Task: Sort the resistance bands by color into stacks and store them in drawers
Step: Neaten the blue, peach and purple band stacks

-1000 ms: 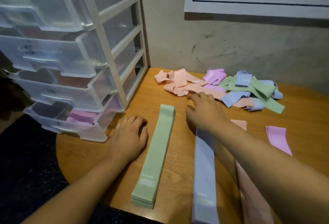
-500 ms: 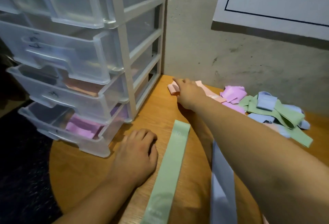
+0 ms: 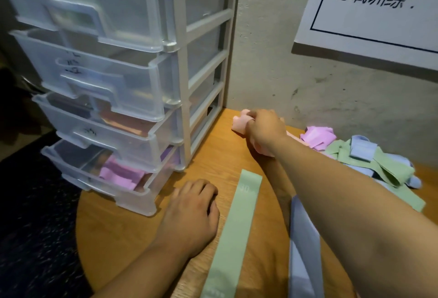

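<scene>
My right hand (image 3: 266, 132) is closed around a pink band (image 3: 239, 123) at the far side of the table, close to the wall. My left hand (image 3: 190, 212) rests palm down on the wooden table (image 3: 123, 231), fingers curled, holding nothing. A flat stack of green bands (image 3: 233, 233) lies just right of it, and a blue stack (image 3: 303, 250) lies partly under my right forearm. A loose pile of purple (image 3: 317, 136), green (image 3: 391, 169) and blue (image 3: 361, 148) bands sits at the right by the wall.
A clear plastic drawer unit (image 3: 180, 84) stands at the table's left. Its drawers are pulled out; the bottom one (image 3: 132, 195) holds purple bands (image 3: 120, 174), the one above holds peach-coloured ones (image 3: 128, 122). A white sign (image 3: 379, 8) hangs on the concrete wall.
My right hand reached forward from the near stacks to the far pink bands and closed on one. The left hand stayed put on the table. The view moved closer.
</scene>
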